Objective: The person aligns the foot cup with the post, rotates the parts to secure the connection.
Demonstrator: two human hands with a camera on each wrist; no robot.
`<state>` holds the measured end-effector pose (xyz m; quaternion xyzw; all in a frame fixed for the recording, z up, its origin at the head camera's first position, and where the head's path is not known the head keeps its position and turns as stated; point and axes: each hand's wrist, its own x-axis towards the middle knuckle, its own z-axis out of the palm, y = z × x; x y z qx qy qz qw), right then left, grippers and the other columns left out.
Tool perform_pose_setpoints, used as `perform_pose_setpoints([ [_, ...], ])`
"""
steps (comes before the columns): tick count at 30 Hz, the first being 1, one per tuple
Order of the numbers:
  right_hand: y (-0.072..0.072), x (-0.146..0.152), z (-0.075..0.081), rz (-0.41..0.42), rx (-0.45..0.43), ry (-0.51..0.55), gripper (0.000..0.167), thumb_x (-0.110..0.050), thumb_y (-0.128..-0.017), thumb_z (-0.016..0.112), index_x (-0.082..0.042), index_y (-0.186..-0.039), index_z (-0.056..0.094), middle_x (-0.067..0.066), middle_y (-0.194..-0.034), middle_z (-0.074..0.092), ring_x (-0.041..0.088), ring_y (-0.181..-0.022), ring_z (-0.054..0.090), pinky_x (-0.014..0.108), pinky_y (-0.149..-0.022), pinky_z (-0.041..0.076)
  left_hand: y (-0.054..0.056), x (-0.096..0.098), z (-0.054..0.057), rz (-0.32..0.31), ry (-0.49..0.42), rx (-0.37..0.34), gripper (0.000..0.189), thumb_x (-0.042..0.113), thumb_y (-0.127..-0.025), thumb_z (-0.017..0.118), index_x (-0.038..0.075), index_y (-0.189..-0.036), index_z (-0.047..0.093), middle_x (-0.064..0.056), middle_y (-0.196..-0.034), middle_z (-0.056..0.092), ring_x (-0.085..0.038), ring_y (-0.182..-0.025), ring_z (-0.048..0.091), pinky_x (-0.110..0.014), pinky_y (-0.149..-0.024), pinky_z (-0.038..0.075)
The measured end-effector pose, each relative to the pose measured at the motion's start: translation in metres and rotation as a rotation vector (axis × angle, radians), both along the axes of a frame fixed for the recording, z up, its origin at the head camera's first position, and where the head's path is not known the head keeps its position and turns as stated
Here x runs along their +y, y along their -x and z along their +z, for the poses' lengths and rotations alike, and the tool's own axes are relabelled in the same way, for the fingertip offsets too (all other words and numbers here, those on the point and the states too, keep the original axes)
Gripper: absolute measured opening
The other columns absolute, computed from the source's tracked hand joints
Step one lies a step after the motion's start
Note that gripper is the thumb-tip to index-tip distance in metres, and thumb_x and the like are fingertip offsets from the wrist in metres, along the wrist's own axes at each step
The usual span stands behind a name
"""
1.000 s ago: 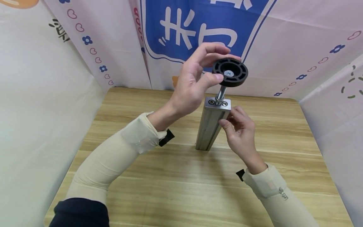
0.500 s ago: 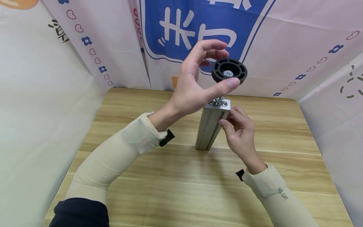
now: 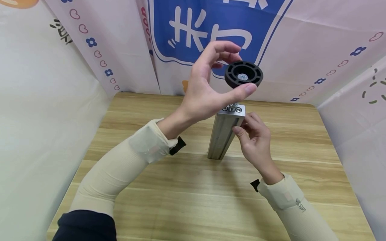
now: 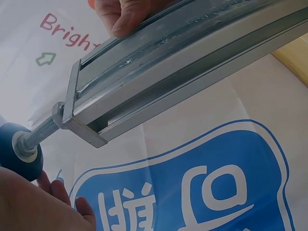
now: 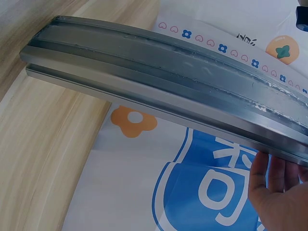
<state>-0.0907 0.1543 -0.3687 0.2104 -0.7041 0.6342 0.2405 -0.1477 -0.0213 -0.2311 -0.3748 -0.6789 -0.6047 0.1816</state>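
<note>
Okay, metal profile (image 3: pixel 226 134) stands on end on the wooden bench (image 3: pixel 169 207), roughly midway between the left and right edges and toward the far one; the bench's near edge is cut off. Black disc (image 3: pixel 245 69) sits above the profile's top plate on a threaded rod (image 4: pixel 42 134). Left hand (image 3: pixel 208 90) is spread wide around the disc: thumb stretched along the near rim, fingers bent round behind, a gap showing between index finger and disc. Thumb looks to be touching the rim, but finger contact on the far side is hard to call. That thumb covers most of the rod in the head view; left wrist view shows rod and nut (image 4: pixel 57 115), with the disc cut off by the frame edge.

Right hand (image 3: pixel 256 142) grips the profile's right side below the top, thumb on the near face, other fingers partly hidden behind. Right wrist view crops this hand at the lower right corner, thumb out of sight. Dark object (image 5: pixel 302 18) in its top right corner is cut off, can't tell what. Backdrop cloth (image 3: pixel 301 60) hangs beyond the bench's far edge, its blue sign (image 3: pixel 169 26) cropped at the top.
</note>
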Motion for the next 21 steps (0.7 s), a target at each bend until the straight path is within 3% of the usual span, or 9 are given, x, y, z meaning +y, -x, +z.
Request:
perform_pose_setpoints([
  [14, -0.0003, 0.0010, -0.0011, -0.002, 0.004, -0.009, 0.035, 0.001, -0.092, 0.074, 0.016, -0.123, 0.068, -0.009, -0.099, 0.062, 0.005, -0.083, 0.058, 0.017, -0.073, 0.054, 0.0037, 0.0001, -0.0044, -0.118, -0.056, -0.025, 0.056, 0.018, -0.083, 0.072, -0.008, -0.129, 0.053, -0.021, -0.123, 0.071, -0.015, -0.119, 0.062, -0.028, -0.104, 0.039],
  [21, 0.0008, 0.0010, 0.0003, -0.007, -0.001, -0.002, 0.035, -0.001, -0.093, 0.074, 0.017, -0.123, 0.068, -0.009, -0.099, 0.061, 0.005, -0.083, 0.058, 0.018, -0.074, 0.054, 0.0038, 0.0029, -0.0038, -0.196, -0.101, -0.065, 0.051, 0.017, -0.087, 0.059, -0.012, -0.129, 0.051, -0.028, -0.127, 0.070, -0.023, -0.116, 0.065, -0.029, -0.105, 0.046],
])
